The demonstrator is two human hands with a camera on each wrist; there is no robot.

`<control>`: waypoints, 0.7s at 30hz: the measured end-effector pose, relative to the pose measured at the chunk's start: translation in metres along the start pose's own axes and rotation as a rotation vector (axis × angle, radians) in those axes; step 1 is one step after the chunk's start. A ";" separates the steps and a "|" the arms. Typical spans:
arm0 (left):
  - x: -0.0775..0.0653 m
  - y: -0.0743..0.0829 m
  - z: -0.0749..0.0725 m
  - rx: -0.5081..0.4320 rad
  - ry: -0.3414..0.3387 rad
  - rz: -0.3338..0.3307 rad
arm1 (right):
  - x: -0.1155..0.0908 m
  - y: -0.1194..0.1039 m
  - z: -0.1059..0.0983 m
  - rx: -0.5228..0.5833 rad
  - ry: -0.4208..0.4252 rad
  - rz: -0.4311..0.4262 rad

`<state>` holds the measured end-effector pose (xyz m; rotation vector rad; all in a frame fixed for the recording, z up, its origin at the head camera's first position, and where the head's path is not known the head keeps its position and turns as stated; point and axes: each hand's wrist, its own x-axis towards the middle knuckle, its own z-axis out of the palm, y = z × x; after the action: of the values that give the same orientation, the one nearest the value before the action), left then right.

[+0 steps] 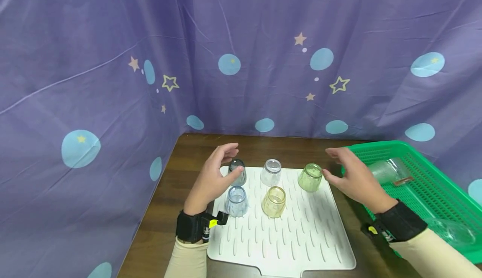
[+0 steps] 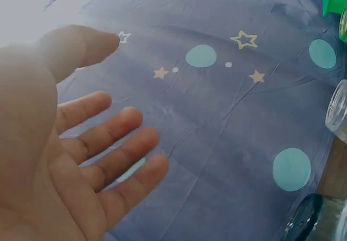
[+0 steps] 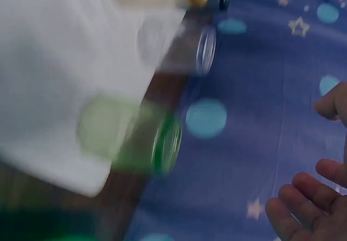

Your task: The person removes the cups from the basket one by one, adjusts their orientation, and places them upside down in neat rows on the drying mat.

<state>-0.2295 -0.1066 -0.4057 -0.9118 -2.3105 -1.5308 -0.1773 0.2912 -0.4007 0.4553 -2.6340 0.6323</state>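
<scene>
hovering empty with fingers (image 2: 135,186) loosely parted, left hand (image 1: 211,181) near dark glass (image 1: 241,180), right hand (image 1: 355,178) near green glass (image 1: 310,179)

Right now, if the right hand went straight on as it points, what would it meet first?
The right hand would probably meet the green glass, close beside it in the head view; depth is unclear, so it might pass above.

Green glass (image 3: 127,135) blurred in right wrist view, basket (image 1: 442,180) cut off by head view's edge
</scene>
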 end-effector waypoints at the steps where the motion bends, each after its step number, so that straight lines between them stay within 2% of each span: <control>1: 0.000 0.000 0.002 -0.008 -0.005 0.021 | 0.000 0.007 -0.007 -0.013 0.002 0.004; 4: 0.002 0.000 0.009 -0.054 -0.019 0.098 | -0.001 0.027 -0.028 -0.067 -0.001 0.050; 8: 0.003 0.001 0.016 -0.110 -0.055 0.168 | -0.003 0.059 -0.045 -0.126 -0.069 0.129; 15: 0.003 0.003 0.023 -0.121 -0.124 0.164 | -0.017 0.125 -0.055 -0.221 -0.367 0.278; 18: 0.002 0.004 0.024 -0.108 -0.141 0.167 | -0.019 0.146 -0.055 -0.267 -0.432 0.269; 21: 0.001 0.005 0.025 -0.093 -0.158 0.165 | -0.019 0.159 -0.049 -0.317 -0.447 0.201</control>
<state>-0.2237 -0.0826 -0.4117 -1.2559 -2.2169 -1.5592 -0.2092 0.4534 -0.4257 0.2598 -3.1596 0.1679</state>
